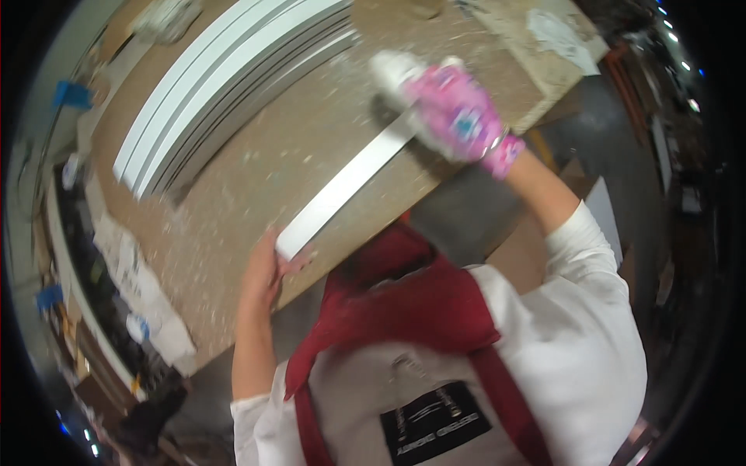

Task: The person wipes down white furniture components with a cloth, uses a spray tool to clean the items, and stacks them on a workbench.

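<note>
A long flat white strip (347, 191) slants over the worktable between my two hands. My bare left hand (272, 264) is closed around its near left end. At the strip's far right end is my right hand (458, 109), in a pink flowered glove with white edges, closed over that end. A white wad-like shape (395, 74) sticks out past the glove's fingers; blur hides whether it is cloth or the glove's fingertips. Further left on the table lies a stack of white grooved strips (233, 85), side by side and curved by the lens.
The brown, speckled worktable (225, 225) has its near edge just in front of my red apron (404, 303). Crumpled white plastic (167, 19) lies at the far left, another white sheet (559, 39) at the far right corner. White sheeting (144, 287) runs along the left edge.
</note>
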The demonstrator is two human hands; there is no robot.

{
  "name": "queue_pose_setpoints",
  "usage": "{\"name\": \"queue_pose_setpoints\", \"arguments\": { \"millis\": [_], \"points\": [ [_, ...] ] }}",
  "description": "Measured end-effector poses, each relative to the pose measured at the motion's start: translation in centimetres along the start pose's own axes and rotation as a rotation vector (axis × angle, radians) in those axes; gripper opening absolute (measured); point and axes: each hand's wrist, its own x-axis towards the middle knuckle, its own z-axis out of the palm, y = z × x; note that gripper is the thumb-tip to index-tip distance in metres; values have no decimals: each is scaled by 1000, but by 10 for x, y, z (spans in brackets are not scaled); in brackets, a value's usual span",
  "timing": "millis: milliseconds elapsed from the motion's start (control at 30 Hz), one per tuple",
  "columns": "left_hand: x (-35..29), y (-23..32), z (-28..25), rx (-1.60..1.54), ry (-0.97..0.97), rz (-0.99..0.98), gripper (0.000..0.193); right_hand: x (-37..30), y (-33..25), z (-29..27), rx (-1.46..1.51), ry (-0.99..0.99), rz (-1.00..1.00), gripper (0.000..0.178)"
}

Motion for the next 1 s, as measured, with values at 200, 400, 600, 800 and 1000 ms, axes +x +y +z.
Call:
{"name": "queue_pose_setpoints", "arguments": {
  "millis": [200,400,600,800,1000],
  "points": [
    [-5,13,15,-161,144,34,41,25,-201,78,84,-322,-367,12],
    [-8,0,-1,53,-31,105,39,-10,19,55,-533,-369,156,33],
    [-30,16,-39,1155,269,381,41,-82,173,13,-399,-86,370,37],
    [-19,-6,21,1566,315,968,63,-38,31,28,-528,-288,317,45],
    [-32,-31,4,1489,333,934,55,-52,34,8,-352,-73,244,20]
  ]
}}
